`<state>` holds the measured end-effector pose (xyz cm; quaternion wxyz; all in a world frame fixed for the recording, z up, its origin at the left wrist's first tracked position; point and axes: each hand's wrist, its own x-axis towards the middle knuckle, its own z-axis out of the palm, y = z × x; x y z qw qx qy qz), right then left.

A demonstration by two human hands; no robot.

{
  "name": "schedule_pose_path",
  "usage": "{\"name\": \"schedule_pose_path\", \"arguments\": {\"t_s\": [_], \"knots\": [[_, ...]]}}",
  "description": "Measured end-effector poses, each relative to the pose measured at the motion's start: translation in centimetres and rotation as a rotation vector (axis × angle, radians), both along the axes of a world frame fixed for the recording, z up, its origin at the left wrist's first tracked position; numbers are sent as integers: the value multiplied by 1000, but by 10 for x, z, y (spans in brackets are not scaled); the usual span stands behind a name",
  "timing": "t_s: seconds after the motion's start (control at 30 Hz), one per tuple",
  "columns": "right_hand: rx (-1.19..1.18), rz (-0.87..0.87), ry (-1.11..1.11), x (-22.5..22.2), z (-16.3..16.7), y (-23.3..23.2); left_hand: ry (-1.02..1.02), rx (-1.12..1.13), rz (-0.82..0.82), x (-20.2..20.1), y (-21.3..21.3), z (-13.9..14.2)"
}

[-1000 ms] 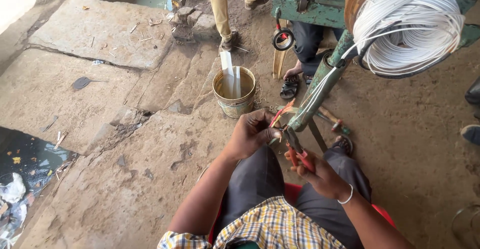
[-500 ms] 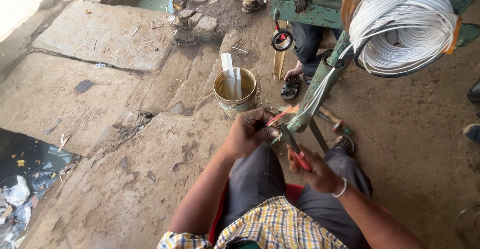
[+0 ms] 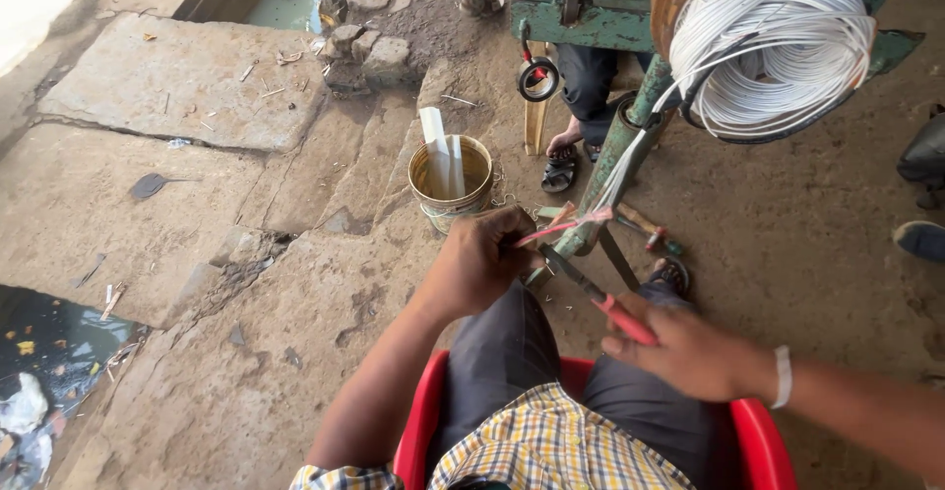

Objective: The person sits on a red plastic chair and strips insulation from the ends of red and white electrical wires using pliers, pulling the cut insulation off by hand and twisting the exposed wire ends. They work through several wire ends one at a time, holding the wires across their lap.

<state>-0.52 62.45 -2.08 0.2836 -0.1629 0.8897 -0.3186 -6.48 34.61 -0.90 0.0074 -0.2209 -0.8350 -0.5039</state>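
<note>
1. The left hand (image 3: 482, 259) is closed in a fist around the ends of white and pink wire strands (image 3: 571, 222), clamped on them just in front of the person's knees.
2. The strands run from the left hand up and to the right, along a green metal post (image 3: 618, 151), to a large coil of white wire (image 3: 763, 42) mounted at the top right of the view.
3. The right hand (image 3: 689, 352) is closed on the red handles of a pair of pliers (image 3: 596, 298). The dark metal jaws point up and left toward the strands near the left hand; whether the jaws touch the wire cannot be told.
4. A white band sits on the right wrist.
5. A round metal tin (image 3: 451, 185) stands on the ground (image 3: 246, 283) just beyond the left hand. It is open-topped with a yellowish wall and holds flat white strips standing upright. No readable label shows on its side.
6. The person sits on a red plastic seat (image 3: 758, 441), visible at the bottom edge.
7. Another person's sandalled foot (image 3: 563, 160) rests on the ground beside the green post, below a green metal frame (image 3: 591, 18).
8. Cracked stone slabs (image 3: 177, 77) lie to the upper left, with stagnant water (image 3: 39, 352) at the lower left.
</note>
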Motion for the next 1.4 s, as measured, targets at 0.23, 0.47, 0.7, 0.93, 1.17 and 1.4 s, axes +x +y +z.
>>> {"name": "schedule_pose_path", "arguments": {"t_s": [0.23, 0.47, 0.7, 0.93, 1.17, 1.4], "knots": [[322, -35, -204, -11, 53, -1, 221, -122, -1, 10, 11, 17], [354, -34, -157, -10, 28, 12, 229, -136, 27, 19, 14, 14], [-225, -45, 227, 3, -70, 11, 202, 31, 136, 36, 4, 8], [-670, 28, 395, -40, -152, -41, 216, 222, 20, 37, -5, -12], [-733, 171, 589, -75, -166, -63, -77, 602, -127, 35, -4, -39], [-686, 160, 794, -89, -158, -70, -211, 815, -253, 23, -9, -57]]}}
